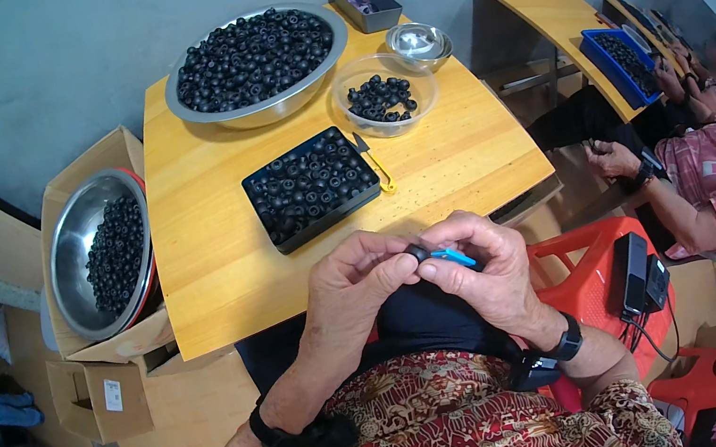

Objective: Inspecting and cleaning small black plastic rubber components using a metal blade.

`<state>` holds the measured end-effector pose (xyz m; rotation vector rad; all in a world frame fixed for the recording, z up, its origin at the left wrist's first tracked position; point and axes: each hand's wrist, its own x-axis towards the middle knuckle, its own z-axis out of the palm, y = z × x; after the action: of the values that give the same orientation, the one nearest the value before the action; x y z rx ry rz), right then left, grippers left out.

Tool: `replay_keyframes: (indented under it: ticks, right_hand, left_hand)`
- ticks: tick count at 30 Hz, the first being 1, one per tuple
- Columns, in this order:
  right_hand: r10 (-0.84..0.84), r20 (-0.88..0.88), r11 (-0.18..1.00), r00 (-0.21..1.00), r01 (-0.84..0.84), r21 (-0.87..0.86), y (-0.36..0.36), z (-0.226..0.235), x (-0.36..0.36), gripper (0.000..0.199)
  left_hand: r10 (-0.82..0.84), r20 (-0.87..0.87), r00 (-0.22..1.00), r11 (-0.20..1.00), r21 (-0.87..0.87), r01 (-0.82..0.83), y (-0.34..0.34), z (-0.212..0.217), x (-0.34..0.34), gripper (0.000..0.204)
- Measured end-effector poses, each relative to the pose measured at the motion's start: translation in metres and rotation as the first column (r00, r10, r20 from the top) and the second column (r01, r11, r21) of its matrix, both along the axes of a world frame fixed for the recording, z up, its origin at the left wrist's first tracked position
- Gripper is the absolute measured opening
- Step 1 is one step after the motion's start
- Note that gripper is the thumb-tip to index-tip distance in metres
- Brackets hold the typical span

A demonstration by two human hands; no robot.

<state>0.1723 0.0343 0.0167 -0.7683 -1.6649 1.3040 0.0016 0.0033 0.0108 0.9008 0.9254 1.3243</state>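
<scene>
Nearest, above the lap, the left hand (348, 278) has its thumb and forefinger pinched together on one small black ring (418, 253). The right hand (485, 260) meets it there, thumb and fingers drawn in around a small blue tool (455, 257) whose near end is at the ring; I cannot tell whether its tip is inside the hole or only against the edge. The ring is between the fingertips of both hands, close to the near edge of the counter (471, 160).

To work the tool on the ring well, I would grip the ring firmly by its sides, turn it with the left fingertips and use short, light strokes with the right. The left thumb should stay out of the tip's line, since a slip could nick it. Bringing both hands over the counter would catch a dropped ring.

Further in stands a black box (330, 217) of similar rings, with a yellow knife (385, 178) just beside it; its bare blade points away, so reach past it with care. Beyond are a clear bowl (431, 103) with fewer rings and, farther left, a large steel basin (328, 16) heaped with them. A grey tray (384, 20) sits at the far edge.
</scene>
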Motion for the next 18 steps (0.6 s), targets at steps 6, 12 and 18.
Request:
replay_keyframes:
  ticks: [6, 12, 18]
  right_hand:
    - [-0.045, -0.021, 0.999, 0.999, 0.045, 0.007, 0.001, -0.007, 0.001, 0.024]
    - [-0.042, 0.132, 0.977, 0.99, 0.014, 0.211, 0.006, 0.003, 0.002, 0.023]
    - [-0.103, 0.136, 0.945, 0.985, 0.054, 0.323, 0.005, 0.001, 0.003, 0.024]
  left_hand:
    - [-0.088, 0.196, 0.977, 0.991, -0.086, 0.107, -0.002, -0.002, -0.002, 0.017]
    - [-0.076, 0.184, 0.98, 0.988, -0.117, 0.099, -0.003, 0.004, -0.002, 0.018]
    - [-0.095, 0.317, 0.944, 0.969, -0.186, 0.16, -0.005, -0.004, -0.003, 0.02]
